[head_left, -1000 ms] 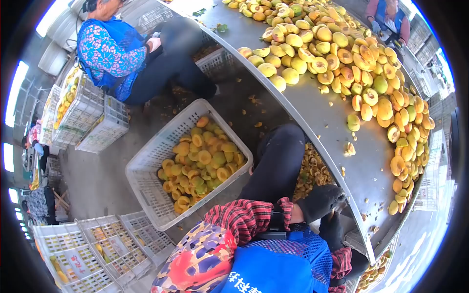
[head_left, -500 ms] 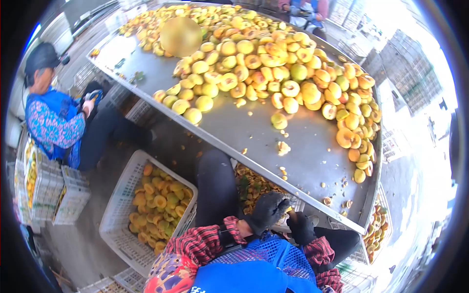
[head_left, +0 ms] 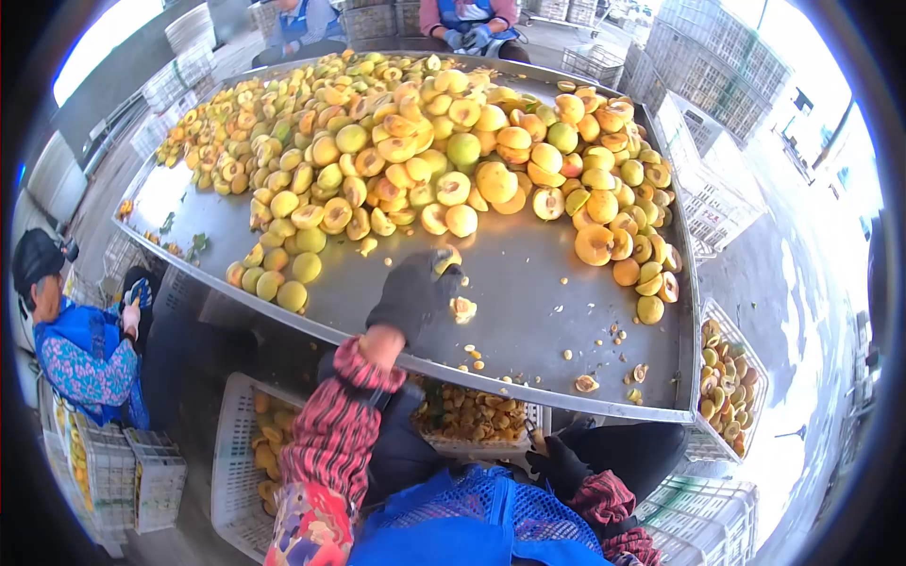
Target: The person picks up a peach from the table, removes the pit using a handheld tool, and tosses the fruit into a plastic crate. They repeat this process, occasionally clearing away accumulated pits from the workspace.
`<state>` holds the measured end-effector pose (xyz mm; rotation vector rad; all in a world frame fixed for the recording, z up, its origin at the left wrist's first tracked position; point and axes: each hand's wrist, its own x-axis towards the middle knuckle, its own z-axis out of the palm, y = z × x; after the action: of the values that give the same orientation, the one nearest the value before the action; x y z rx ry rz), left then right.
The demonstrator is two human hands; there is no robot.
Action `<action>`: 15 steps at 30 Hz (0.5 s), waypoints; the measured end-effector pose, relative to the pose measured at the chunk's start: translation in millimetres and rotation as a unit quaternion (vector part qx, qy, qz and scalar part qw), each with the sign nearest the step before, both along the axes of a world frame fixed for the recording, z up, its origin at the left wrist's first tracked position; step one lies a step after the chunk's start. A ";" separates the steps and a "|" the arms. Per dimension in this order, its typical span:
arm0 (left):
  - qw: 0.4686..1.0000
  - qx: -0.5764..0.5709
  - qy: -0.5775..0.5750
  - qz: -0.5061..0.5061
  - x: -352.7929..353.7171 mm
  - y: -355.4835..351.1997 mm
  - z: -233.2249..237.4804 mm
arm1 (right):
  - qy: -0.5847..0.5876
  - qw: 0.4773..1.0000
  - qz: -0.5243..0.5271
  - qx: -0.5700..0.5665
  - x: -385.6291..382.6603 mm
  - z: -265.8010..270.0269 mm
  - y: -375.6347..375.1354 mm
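My left hand, in a dark glove, reaches over the metal table. Its fingers curl around a yellow fruit, partly hidden by the glove. Just right of it lies a small torn piece of fruit. Beyond the hand spreads a large heap of yellow-green fruit, many halved. My right hand, also gloved in black, stays low near my lap, closed on a small tool whose shape is hard to make out.
Below the table edge stands a crate of fruit pieces. White crates with fruit stand at the left and right. One co-worker sits at the left; two more people are beyond the table.
My left hand has moved from near my lap out over the table and onto a fruit. My right hand remains low with the tool. The view has shifted, showing more beyond the table.
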<state>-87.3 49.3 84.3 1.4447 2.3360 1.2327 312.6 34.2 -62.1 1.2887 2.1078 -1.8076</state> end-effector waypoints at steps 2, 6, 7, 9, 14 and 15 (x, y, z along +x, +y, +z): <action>0.990 -0.055 0.129 0.005 -20.6 41.0 -23.5 | 0.005 1.000 -0.017 -0.023 -12.7 28.2 -2.1; 0.983 -0.174 -0.047 -0.037 -31.5 82.7 -45.0 | 0.056 0.964 -0.132 -0.224 -9.1 50.7 6.5; 0.982 -0.160 -0.093 -0.042 -34.9 87.0 -52.3 | 0.095 0.924 -0.162 -0.334 -0.9 58.6 14.3; 0.890 -0.028 -0.436 -0.130 -28.8 79.4 -52.5 | 0.154 0.903 -0.178 -0.360 2.7 78.7 18.8; 0.609 0.062 -0.758 -0.223 8.5 19.9 -17.8 | 0.203 0.946 -0.100 -0.231 -20.1 145.2 38.2; 0.578 0.061 -0.787 -0.207 17.5 11.1 -14.4 | 0.215 0.946 -0.078 -0.229 -25.3 152.4 42.2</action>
<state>-69.8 60.5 69.9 0.2667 0.6046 1.4388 287.3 76.4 90.2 1.0290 1.6056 -2.6445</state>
